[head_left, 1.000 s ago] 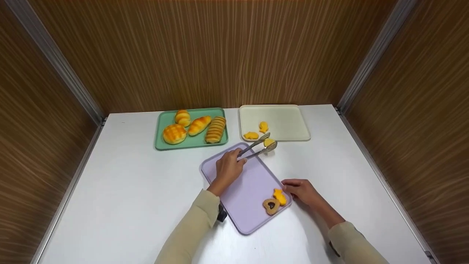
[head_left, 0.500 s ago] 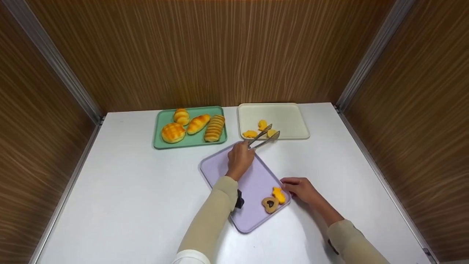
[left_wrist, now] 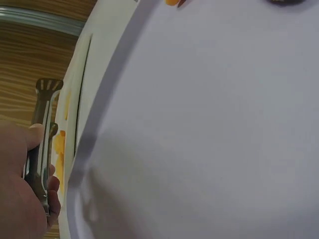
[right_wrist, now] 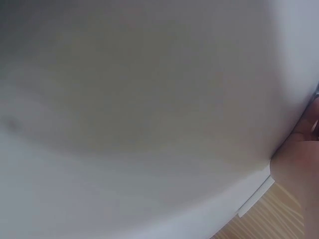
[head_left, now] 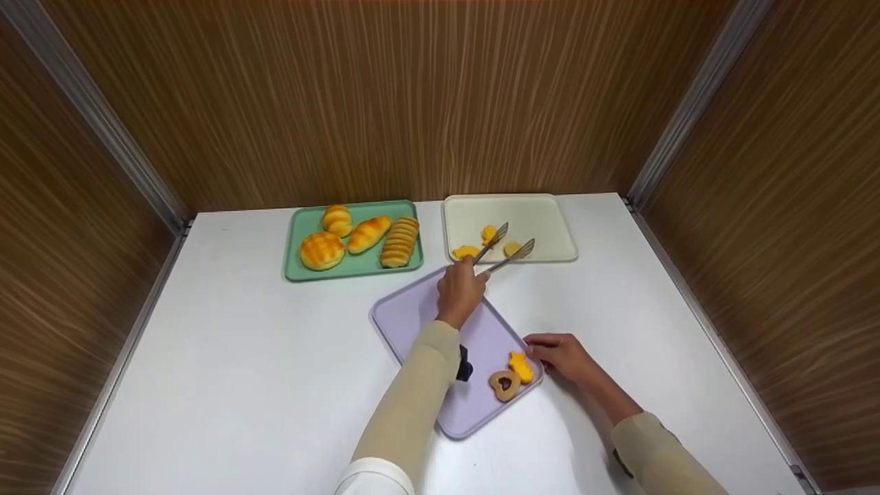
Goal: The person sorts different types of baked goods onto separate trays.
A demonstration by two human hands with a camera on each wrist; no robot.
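Observation:
My left hand (head_left: 460,292) holds metal tongs (head_left: 524,250), reaching across the purple tray (head_left: 405,313). The spread tongs arms point over the front part of the cream tray (head_left: 546,227). Between their tips lies a round yellow cookie (head_left: 512,249); two orange, fish-like crackers (head_left: 466,252) are to its left, one partly behind the tongs. In the left wrist view, thumb and fingers wrap the tongs (left_wrist: 47,107). My right hand (head_left: 565,357) grips the purple tray's right rim, close to an orange cracker (head_left: 520,368) and a heart-shaped cookie (head_left: 505,386) with a dark centre.
On the left at the back, a green tray (head_left: 292,258) carries several breads, among them a round bun (head_left: 322,251) and a ridged roll (head_left: 400,242). Wood-patterned panels (head_left: 344,103) enclose the white table (head_left: 227,371) at the back and sides.
My left hand has carried the yellow cookie from over the purple tray's far edge onto the cream tray. The tongs have spread and released it. The right hand stays at the rim.

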